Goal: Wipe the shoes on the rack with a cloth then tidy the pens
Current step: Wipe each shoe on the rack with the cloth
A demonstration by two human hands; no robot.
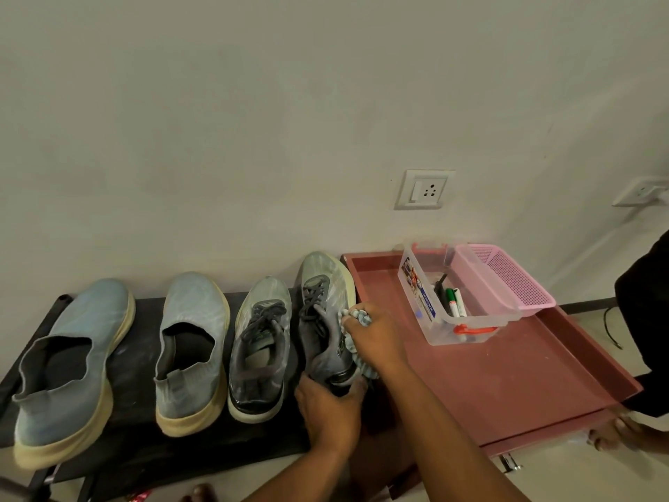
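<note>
A black rack at lower left stands against a plain wall. At centre, the left hand grips the grey shoe's heel; the right hand presses a bunched cloth against its side. Pens sit in a clear box on the red table, right.

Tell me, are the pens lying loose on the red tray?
No, the pens stand inside the clear plastic box that sits on the red tray.

A white socket plate is set in the wall. A pink basket is placed on a reddish tray.
</note>
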